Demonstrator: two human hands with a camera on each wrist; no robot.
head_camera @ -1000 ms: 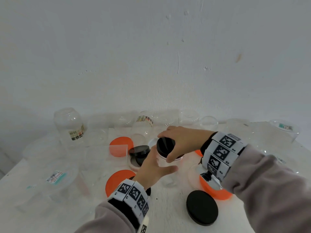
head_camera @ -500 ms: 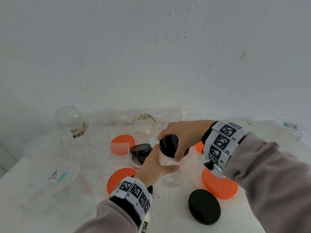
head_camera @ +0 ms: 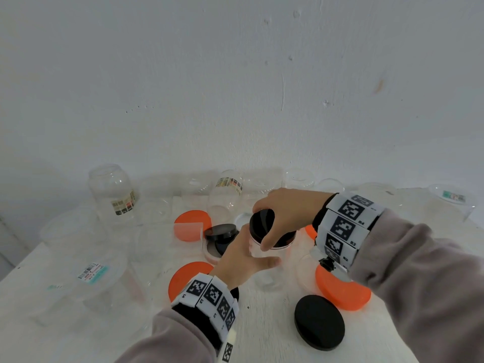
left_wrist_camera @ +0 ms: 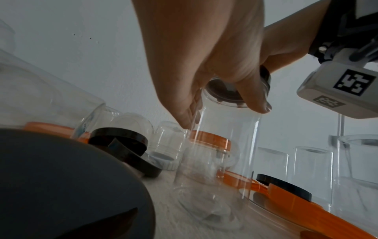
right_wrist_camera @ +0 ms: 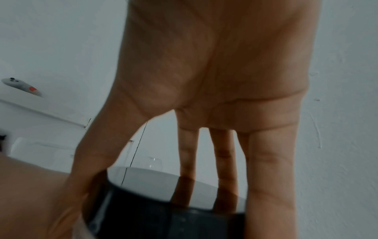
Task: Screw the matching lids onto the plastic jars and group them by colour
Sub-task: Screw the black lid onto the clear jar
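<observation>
Mid-table, the left hand (head_camera: 242,260) wraps the clear jar (left_wrist_camera: 216,145), light, thin-walled and probably slippery, best steadied at mid-body, while the right hand (head_camera: 285,218) clasps its black lid (head_camera: 263,222) by the rim.

the right hand (right_wrist_camera: 220,77) reaches down, thumb and fingers (right_wrist_camera: 270,169) gripping the rim of a black lid (right_wrist_camera: 163,218).

Glossy black plastic lid (head_camera: 262,224) — clear smooth plastic jar (left_wrist_camera: 220,145) — matt white table (head_camera: 262,334)
</observation>
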